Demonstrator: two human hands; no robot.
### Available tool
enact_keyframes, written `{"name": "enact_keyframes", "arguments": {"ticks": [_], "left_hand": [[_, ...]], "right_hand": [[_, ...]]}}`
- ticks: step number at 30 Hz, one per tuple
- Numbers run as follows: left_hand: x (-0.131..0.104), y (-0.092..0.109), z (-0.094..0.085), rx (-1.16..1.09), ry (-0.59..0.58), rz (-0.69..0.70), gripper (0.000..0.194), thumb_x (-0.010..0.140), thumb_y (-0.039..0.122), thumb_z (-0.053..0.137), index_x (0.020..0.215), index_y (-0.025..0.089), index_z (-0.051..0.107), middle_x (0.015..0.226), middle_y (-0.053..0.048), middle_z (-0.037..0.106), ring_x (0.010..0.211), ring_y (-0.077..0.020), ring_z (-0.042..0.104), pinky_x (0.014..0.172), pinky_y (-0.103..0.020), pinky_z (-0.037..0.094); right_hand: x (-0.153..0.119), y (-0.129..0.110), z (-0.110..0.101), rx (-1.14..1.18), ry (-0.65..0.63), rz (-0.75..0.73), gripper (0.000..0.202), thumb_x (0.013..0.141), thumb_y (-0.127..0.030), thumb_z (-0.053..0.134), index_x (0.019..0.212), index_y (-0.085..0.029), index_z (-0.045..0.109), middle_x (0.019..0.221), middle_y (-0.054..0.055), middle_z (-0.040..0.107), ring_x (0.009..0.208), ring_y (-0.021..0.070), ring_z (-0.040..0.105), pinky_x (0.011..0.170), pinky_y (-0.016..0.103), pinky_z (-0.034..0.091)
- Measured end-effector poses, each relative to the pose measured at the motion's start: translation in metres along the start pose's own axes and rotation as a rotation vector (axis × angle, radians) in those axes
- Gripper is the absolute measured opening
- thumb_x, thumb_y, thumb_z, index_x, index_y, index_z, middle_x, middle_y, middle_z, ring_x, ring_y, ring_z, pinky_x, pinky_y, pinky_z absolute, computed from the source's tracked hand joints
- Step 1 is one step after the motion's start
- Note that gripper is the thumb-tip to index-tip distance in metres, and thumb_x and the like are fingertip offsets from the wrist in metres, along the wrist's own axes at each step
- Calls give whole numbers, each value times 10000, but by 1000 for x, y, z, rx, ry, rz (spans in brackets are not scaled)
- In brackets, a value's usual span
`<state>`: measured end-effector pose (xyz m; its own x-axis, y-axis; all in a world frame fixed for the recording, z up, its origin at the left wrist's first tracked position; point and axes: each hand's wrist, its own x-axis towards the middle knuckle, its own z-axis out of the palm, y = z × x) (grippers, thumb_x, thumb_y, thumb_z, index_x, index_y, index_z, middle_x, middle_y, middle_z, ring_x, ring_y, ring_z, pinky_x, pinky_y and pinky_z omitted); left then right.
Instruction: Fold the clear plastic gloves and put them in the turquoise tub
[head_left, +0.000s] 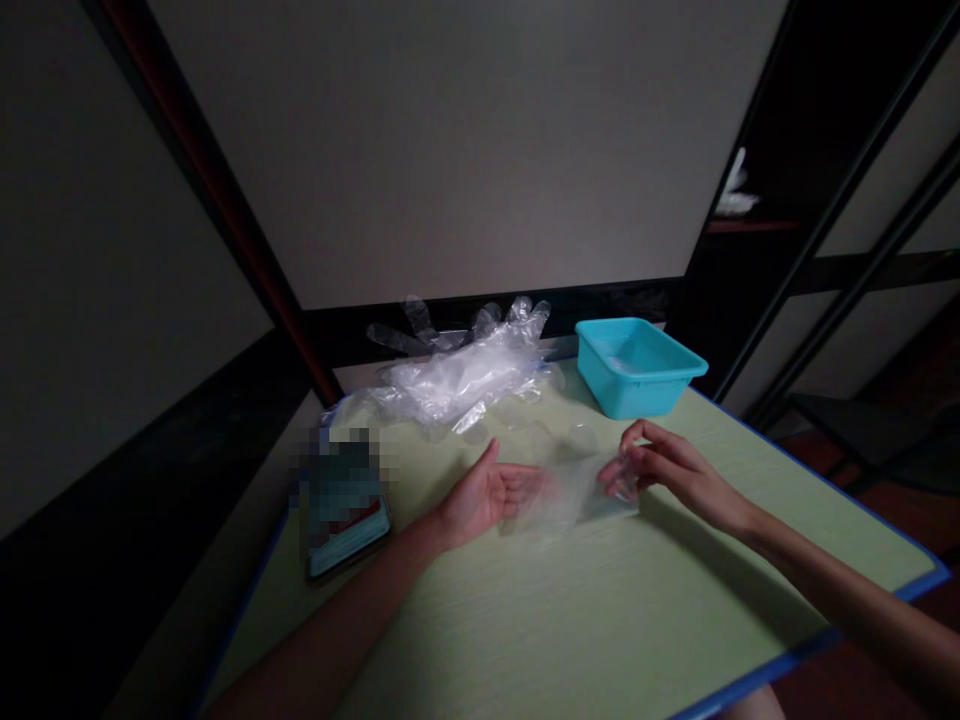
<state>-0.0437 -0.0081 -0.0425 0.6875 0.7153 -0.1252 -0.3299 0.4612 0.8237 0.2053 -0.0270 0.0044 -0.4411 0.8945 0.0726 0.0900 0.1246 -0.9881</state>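
Note:
A thin clear plastic glove (574, 495) stretches between my two hands above the table. My right hand (667, 470) pinches its right end, fingers and thumb closed on the film. With thumb up and fingers straight, my left hand (484, 495) is open; its fingertips show through the left end of the film. Whether they are inside it or behind it I cannot tell. Just beyond lies a crumpled pile of clear disposable gloves (457, 380), some of their fingers sticking up.
A turquoise plastic basin (637, 370) stands at the table's back right. At the left edge lies a dark case-like object (349, 540), partly blurred out. The pale green table (487, 630) has blue edging. Behind it rises a light panel (480, 150); a dark seat (877, 440) is at right.

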Motion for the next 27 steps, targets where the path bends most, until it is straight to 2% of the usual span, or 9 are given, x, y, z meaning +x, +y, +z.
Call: {"name": "enact_keyframes", "arguments": {"ticks": [3,5,7,9,11,17,21,27], "left_hand": [[0,0,0,-3,-38,16,666,746,629,393,967,44,623,1013,-180,617,1001,-276,543,926,-372,297],[0,0,2,30,-14,45,499,709,494,569,946,59,631,989,-166,631,976,-271,558,912,-370,316],[0,-1,5,75,35,64,350,685,321,650,920,63,637,957,-156,644,946,-259,574,887,-358,344],[-1,0,8,104,77,68,301,701,264,640,918,56,634,931,-157,650,906,-248,590,845,-349,379],[-1,0,10,107,90,69,303,728,275,613,937,55,625,921,-158,649,876,-239,597,809,-343,403],[0,2,9,60,110,68,244,758,242,581,934,78,622,927,-144,649,845,-220,608,812,-346,411],[1,2,7,40,112,57,234,790,225,538,949,71,613,927,-152,646,853,-217,608,837,-359,400],[3,3,2,-8,100,22,232,820,210,483,986,87,589,936,-150,642,884,-239,602,847,-395,392]], "right_hand": [[17,6,-3,104,53,42,171,822,-364,443,791,-206,383,777,33,653,657,168,627,553,271,441],[25,12,-4,151,100,55,169,807,-357,465,783,-211,384,751,20,654,651,168,630,548,266,442],[30,19,-5,196,122,71,164,798,-351,481,781,-214,393,748,16,654,653,168,631,562,275,451],[32,26,-4,246,113,87,156,797,-351,487,792,-216,409,771,24,657,674,170,632,587,287,461],[31,31,-3,297,74,97,148,795,-341,502,829,-214,434,822,40,660,721,173,631,619,294,465],[24,38,-2,358,-126,118,197,755,-242,577,925,-179,500,1046,86,603,889,164,593,721,274,454],[24,40,1,389,-212,55,363,734,-177,580,1060,-224,428,1153,86,538,927,163,575,730,284,457],[24,44,3,358,-256,-18,592,690,-134,578,1192,-284,301,1315,97,363,1058,211,493,785,365,459]]}}
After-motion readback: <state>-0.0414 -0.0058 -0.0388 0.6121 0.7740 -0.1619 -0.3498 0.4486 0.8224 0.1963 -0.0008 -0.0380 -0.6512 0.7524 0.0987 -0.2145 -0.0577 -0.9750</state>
